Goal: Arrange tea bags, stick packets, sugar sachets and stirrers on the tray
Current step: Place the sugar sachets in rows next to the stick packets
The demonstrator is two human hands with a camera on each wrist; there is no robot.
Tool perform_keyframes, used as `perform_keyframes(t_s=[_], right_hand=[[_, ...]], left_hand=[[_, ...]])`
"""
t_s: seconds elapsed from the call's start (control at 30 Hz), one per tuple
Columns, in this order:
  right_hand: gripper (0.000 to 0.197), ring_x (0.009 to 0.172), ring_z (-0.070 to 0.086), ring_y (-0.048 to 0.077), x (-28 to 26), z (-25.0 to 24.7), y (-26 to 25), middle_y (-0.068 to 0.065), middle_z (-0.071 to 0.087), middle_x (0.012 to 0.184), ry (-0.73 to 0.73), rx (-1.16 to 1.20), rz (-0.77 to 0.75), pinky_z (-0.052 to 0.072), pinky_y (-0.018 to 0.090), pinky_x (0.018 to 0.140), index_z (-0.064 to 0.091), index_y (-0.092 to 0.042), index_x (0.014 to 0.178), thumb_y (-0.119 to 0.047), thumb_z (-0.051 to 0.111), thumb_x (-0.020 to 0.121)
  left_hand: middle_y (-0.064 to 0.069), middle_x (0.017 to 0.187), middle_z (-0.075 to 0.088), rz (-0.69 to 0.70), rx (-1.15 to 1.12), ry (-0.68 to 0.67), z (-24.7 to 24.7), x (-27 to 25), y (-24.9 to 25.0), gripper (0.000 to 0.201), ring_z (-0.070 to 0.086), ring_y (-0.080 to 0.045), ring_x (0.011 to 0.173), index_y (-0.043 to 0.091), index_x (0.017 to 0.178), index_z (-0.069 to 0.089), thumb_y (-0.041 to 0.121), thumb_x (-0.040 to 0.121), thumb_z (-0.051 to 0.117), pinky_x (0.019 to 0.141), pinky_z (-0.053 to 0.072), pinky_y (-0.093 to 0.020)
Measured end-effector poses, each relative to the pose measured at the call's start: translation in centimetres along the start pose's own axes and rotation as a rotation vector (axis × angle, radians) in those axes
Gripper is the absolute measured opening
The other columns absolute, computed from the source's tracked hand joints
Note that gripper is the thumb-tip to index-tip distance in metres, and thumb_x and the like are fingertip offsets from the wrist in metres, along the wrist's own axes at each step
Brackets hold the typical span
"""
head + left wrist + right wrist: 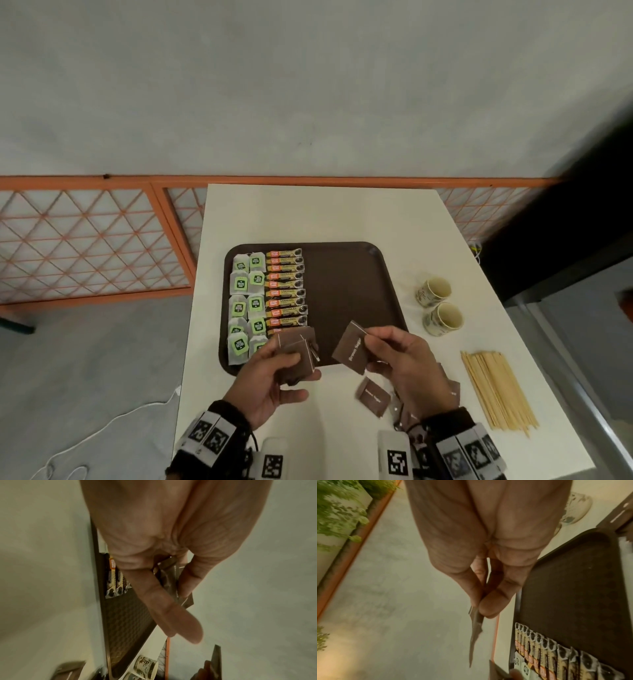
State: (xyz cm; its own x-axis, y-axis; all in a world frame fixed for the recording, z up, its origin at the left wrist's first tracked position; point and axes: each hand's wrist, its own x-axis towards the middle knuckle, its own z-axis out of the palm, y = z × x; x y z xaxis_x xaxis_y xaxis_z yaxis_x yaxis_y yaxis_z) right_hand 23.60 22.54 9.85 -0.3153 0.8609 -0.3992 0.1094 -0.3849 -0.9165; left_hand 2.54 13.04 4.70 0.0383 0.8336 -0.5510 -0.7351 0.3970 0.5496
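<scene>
A dark brown tray (352,284) lies on the white table; green-labelled tea bags (247,301) fill its left side and orange stick packets (286,291) lie in a column beside them. My left hand (274,380) grips a small stack of brown sugar sachets (296,351) above the tray's near edge; the stack (169,577) shows between thumb and fingers in the left wrist view. My right hand (400,356) pinches a single brown sugar sachet (352,349), seen edge-on (476,632) in the right wrist view. More brown sachets (373,397) lie on the table under my right hand. Wooden stirrers (496,390) lie at the right.
Two patterned paper cups (440,308) stand on the table right of the tray. The tray's right half (356,274) is bare. An orange lattice railing (85,240) runs behind the table. A white cable (102,431) trails on the floor at the left.
</scene>
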Motion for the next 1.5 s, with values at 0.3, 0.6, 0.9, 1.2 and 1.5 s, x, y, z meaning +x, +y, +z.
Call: perform_keyframes(t_s=[0.3,0.6,0.9,1.2,1.5], right_hand=[[0.012,0.082,0.07,0.03,-0.3,3.5,-0.6,0.027,0.071,0.098,0.07,0.201,0.056,0.06,0.03,0.07,0.062,0.01,0.097,0.002,0.064,0.088],[0.019,0.075,0.064,0.024,1.5,4.1,-3.4,0.017,0.07,0.084,-0.12,0.144,0.072,0.051,0.032,0.064,0.066,-0.001,0.091,-0.019,0.065,0.088],[0.006,0.058,0.061,0.01,6.4,3.4,-1.9,0.008,0.07,0.071,-0.094,-0.335,-0.043,0.051,0.019,0.055,0.072,-0.013,0.089,-0.017,0.068,0.09],[0.027,0.064,0.065,0.014,24.6,2.4,2.5,0.008,0.069,0.08,0.148,-0.377,0.28,0.059,0.026,0.062,0.069,-0.001,0.106,-0.019,0.073,0.087],[0.051,0.108,0.058,0.026,28.4,5.0,4.1,0.007,0.06,0.117,0.08,-0.885,0.078,0.05,0.041,0.097,0.055,-0.018,0.116,-0.035,0.081,0.075]], left_hand=[[-0.017,0.113,0.071,0.089,0.052,-0.028,3.1,0.0,1.5,0.028,0.069,-0.035,0.096,0.019,0.119,0.065,0.014,0.092,0.059,0.063,0.06,-0.038],[-0.014,0.116,0.07,0.311,0.14,0.027,4.4,0.9,4.8,0.044,0.071,-0.029,0.092,0.016,0.122,0.059,0.01,0.08,0.069,0.066,0.06,-0.032],[-0.013,0.108,0.071,0.31,0.202,0.231,3.7,3.3,2.9,0.025,0.073,-0.027,0.088,0.016,0.118,0.061,0.009,0.094,0.058,0.074,0.061,-0.04],[-0.019,0.107,0.071,0.224,0.127,0.408,-0.2,4.5,2.1,0.029,0.071,-0.04,0.093,0.016,0.121,0.059,0.004,0.095,0.055,0.066,0.061,-0.038],[-0.013,0.102,0.073,0.145,0.132,0.459,-2.0,6.3,2.5,0.03,0.074,-0.03,0.086,0.018,0.119,0.06,0.004,0.093,0.059,0.067,0.061,-0.041]])
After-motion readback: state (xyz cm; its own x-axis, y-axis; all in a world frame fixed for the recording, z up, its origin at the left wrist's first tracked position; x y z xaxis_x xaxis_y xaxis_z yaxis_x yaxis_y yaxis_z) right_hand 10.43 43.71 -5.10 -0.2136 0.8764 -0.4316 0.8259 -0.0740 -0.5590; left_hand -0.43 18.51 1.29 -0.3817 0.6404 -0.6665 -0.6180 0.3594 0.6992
